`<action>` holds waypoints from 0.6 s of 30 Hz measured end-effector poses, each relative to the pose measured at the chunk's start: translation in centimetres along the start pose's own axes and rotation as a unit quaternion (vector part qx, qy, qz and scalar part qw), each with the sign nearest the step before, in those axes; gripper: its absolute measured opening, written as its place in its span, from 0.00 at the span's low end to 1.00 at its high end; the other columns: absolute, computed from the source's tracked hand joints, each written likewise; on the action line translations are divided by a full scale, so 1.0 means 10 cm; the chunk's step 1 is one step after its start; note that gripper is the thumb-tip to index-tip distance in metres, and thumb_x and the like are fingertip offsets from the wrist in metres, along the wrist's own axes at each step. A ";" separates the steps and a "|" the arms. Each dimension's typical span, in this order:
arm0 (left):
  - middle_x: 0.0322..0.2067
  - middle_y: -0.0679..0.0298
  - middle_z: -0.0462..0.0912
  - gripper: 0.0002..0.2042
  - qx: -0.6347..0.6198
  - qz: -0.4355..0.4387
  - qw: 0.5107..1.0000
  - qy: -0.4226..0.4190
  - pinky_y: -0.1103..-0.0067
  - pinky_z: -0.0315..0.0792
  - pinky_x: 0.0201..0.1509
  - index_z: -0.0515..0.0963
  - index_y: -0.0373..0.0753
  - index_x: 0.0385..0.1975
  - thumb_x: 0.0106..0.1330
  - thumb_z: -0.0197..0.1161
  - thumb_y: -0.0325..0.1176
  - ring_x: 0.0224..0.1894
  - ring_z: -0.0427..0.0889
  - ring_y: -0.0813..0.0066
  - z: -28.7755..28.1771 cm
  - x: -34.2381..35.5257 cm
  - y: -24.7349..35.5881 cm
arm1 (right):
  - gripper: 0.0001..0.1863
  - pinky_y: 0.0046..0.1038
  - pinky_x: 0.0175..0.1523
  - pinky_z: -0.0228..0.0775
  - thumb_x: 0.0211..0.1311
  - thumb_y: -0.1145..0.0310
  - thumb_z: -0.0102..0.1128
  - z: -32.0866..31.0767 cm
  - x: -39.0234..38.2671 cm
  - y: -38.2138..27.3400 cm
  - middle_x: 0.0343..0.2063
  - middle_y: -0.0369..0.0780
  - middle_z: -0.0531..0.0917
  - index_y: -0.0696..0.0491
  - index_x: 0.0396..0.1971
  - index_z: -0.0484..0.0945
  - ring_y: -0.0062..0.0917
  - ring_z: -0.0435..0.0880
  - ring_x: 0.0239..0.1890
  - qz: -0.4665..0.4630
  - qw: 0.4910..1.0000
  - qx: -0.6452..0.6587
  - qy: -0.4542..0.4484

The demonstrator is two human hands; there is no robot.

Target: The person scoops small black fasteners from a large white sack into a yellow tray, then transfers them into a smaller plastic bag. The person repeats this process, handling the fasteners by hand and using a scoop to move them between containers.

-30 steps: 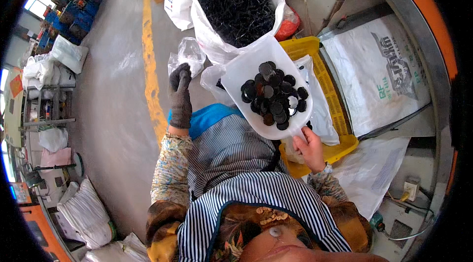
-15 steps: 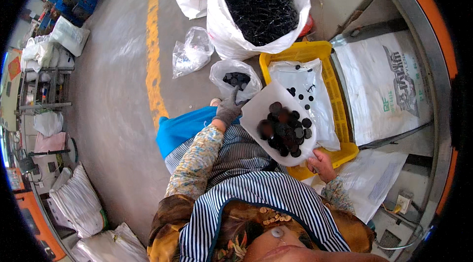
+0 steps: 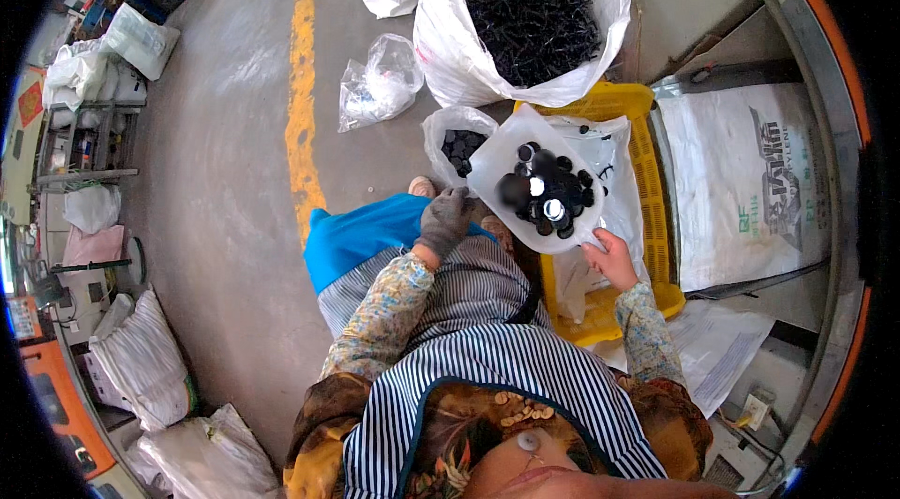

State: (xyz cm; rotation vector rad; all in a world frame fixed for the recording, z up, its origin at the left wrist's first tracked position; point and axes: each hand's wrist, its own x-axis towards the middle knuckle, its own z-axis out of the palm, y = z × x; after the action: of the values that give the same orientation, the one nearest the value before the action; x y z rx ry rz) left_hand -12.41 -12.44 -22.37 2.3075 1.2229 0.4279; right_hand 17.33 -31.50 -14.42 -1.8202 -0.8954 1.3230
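In my bare right hand (image 3: pixel 611 258) is the handle of a white plastic scoop (image 3: pixel 489 164). Several black round discs (image 3: pixel 565 183) lie in the scoop, and a few of them shine white with glare. My left hand (image 3: pixel 444 220), in a grey glove, has its fingers drawn together at the near rim of a small clear plastic bag (image 3: pixel 435 130), apparently pinching it. More black discs (image 3: pixel 461 146) fill that bag. The scoop's left edge is right beside the bag's mouth, tilted over the yellow crate (image 3: pixel 659 208).
A large white sack (image 3: pixel 446 53) of thin black scraps stands beyond the crate. Inside the crate lies a white plastic sheet (image 3: pixel 622 218). A knotted clear bag (image 3: pixel 380 86) sits on the floor near the yellow line (image 3: pixel 302 105). A flat printed sack (image 3: pixel 717 189) lies at right.
The scoop has risen away from me, closer beside the small bag. My left hand's fingers have drawn back from over the bag's discs to its near rim. The view has shifted slightly.
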 end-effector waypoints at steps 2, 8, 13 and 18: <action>0.35 0.52 0.79 0.13 0.000 -0.030 0.999 -0.032 0.65 0.75 0.40 0.75 0.38 0.42 0.62 0.56 0.39 0.37 0.80 0.54 0.00 -0.02 -0.04 | 0.11 0.18 0.22 0.61 0.61 0.69 0.61 0.07 0.06 -0.19 0.22 0.30 0.75 0.58 0.40 0.77 0.10 0.70 0.20 -0.006 0.999 -0.051 -0.010; 0.32 0.52 0.79 0.08 0.041 -0.050 0.997 -0.046 0.64 0.75 0.37 0.77 0.38 0.31 0.61 0.53 0.35 0.35 0.79 0.55 -0.26 0.02 0.21 | 0.12 0.19 0.24 0.62 0.61 0.67 0.61 -0.12 0.36 -0.45 0.19 0.30 0.75 0.58 0.42 0.78 0.12 0.70 0.20 -0.003 0.993 -0.100 -0.057; 0.31 0.52 0.78 0.07 0.035 -0.043 0.998 -0.033 0.65 0.75 0.36 0.77 0.38 0.29 0.60 0.55 0.35 0.34 0.79 0.55 -0.18 -0.02 0.15 | 0.10 0.20 0.23 0.61 0.62 0.66 0.60 -0.31 0.65 -0.75 0.17 0.31 0.74 0.58 0.37 0.78 0.12 0.69 0.18 0.011 0.986 -0.117 -0.119; 0.31 0.53 0.78 0.06 0.023 -0.061 0.997 -0.038 0.64 0.74 0.36 0.76 0.40 0.31 0.59 0.56 0.35 0.35 0.79 0.54 -0.11 -0.01 0.09 | 0.12 0.20 0.21 0.60 0.61 0.62 0.61 -0.48 1.02 -0.85 0.16 0.31 0.74 0.57 0.34 0.78 0.13 0.69 0.16 0.026 0.968 -0.168 -0.183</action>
State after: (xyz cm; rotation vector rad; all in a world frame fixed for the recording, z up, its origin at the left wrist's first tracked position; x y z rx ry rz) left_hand -12.43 -12.66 -20.99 2.2503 1.3402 0.2679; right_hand 23.27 -19.18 -10.92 -1.8875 -1.3467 1.6547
